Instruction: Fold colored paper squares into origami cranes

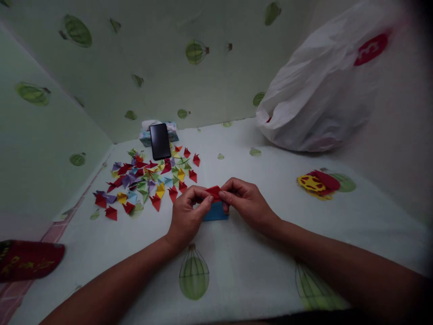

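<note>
Between my two hands is a small folded piece of red paper (213,192), raised above the surface. My left hand (191,212) pinches its left side between thumb and fingers. On the other side, my right hand (248,203) pinches the right edge with thumb and forefinger. Just below the red paper lies a flat blue piece (216,213), partly hidden by my fingers; whether it is paper or a pad I cannot tell. A spread of small folded paper cranes (145,178) in red, yellow, green, purple and blue lies beyond my left hand.
A black phone (160,141) leans against a tissue box (173,132) behind the cranes. At the back right sits a large white plastic bag (314,99). Red and yellow cut-out pieces (316,184) lie to the right. A dark red object (32,260) is at far left.
</note>
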A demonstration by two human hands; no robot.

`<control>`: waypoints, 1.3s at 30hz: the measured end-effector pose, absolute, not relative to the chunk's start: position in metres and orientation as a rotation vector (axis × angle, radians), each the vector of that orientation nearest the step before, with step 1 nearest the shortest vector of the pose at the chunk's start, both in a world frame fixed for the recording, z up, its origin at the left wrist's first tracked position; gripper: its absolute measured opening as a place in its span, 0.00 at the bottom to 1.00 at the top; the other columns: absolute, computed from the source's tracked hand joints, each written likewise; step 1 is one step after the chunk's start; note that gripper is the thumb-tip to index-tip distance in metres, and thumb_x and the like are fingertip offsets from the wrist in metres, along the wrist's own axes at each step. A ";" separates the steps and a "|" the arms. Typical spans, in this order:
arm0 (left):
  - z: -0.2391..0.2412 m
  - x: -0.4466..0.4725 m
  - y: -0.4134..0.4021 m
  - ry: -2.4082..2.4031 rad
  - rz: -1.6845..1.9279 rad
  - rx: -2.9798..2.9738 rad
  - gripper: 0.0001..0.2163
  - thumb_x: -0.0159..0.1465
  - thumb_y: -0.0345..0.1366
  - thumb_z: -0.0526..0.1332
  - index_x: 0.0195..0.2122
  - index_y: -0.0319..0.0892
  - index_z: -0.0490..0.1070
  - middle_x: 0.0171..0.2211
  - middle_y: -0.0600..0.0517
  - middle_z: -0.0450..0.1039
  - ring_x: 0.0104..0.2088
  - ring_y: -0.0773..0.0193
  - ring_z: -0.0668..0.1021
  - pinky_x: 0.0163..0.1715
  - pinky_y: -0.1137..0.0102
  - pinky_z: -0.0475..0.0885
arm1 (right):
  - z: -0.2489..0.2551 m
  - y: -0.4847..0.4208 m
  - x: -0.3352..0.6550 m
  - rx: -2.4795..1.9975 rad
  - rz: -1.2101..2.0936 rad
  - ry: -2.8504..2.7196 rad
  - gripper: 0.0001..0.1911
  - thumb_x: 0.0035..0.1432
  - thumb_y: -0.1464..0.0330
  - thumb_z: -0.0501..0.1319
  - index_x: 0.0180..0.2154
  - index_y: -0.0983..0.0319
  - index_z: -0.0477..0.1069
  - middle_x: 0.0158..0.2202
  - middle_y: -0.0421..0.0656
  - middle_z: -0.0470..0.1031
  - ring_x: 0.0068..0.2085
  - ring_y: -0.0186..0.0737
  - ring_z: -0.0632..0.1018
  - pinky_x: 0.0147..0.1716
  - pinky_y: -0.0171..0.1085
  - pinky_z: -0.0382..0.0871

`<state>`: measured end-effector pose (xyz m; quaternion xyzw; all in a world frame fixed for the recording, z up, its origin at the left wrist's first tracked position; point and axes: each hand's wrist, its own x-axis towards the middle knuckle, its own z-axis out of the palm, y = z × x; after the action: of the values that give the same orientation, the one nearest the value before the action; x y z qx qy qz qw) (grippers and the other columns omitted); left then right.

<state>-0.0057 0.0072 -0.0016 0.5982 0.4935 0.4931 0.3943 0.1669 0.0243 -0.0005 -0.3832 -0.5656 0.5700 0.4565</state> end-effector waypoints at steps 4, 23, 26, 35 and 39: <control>0.000 -0.005 0.008 1.279 1.250 1.472 0.05 0.59 0.36 0.65 0.29 0.41 0.72 0.28 0.53 0.74 0.29 0.67 0.73 0.31 0.72 0.68 | 0.000 0.024 0.167 -0.937 1.424 -1.402 0.09 0.60 0.63 0.62 0.31 0.62 0.69 0.21 0.36 0.71 0.24 0.32 0.71 0.27 0.35 0.64; 0.001 -0.006 0.010 1.367 1.293 1.428 0.06 0.56 0.36 0.66 0.27 0.40 0.72 0.26 0.54 0.73 0.27 0.68 0.72 0.29 0.73 0.68 | -0.002 0.025 0.167 -0.880 1.517 -1.350 0.08 0.59 0.64 0.63 0.32 0.62 0.69 0.21 0.36 0.72 0.24 0.32 0.72 0.28 0.35 0.65; 0.001 -0.005 0.009 1.371 1.305 1.438 0.06 0.57 0.35 0.66 0.27 0.40 0.72 0.26 0.54 0.73 0.27 0.68 0.73 0.29 0.73 0.68 | -0.002 0.024 0.168 -0.867 1.530 -1.346 0.08 0.59 0.64 0.63 0.33 0.62 0.69 0.22 0.36 0.72 0.24 0.32 0.72 0.29 0.35 0.65; -0.002 -0.007 0.009 1.373 1.298 1.477 0.05 0.58 0.35 0.65 0.27 0.40 0.72 0.28 0.52 0.74 0.28 0.67 0.74 0.30 0.72 0.69 | -0.002 0.025 0.163 -0.777 1.612 -1.255 0.11 0.53 0.69 0.67 0.37 0.61 0.67 0.29 0.36 0.72 0.27 0.31 0.74 0.29 0.34 0.67; -0.002 -0.005 0.008 1.363 1.289 1.493 0.05 0.58 0.35 0.65 0.27 0.40 0.72 0.29 0.52 0.75 0.29 0.66 0.75 0.31 0.71 0.70 | -0.001 0.025 0.162 -0.789 1.614 -1.227 0.12 0.51 0.70 0.67 0.36 0.60 0.65 0.30 0.36 0.71 0.26 0.30 0.73 0.27 0.34 0.67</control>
<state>-0.0048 0.0076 -0.0024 0.5800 0.5297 0.5010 0.3635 0.1616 0.0247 -0.0013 -0.3214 -0.4994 0.6569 0.4646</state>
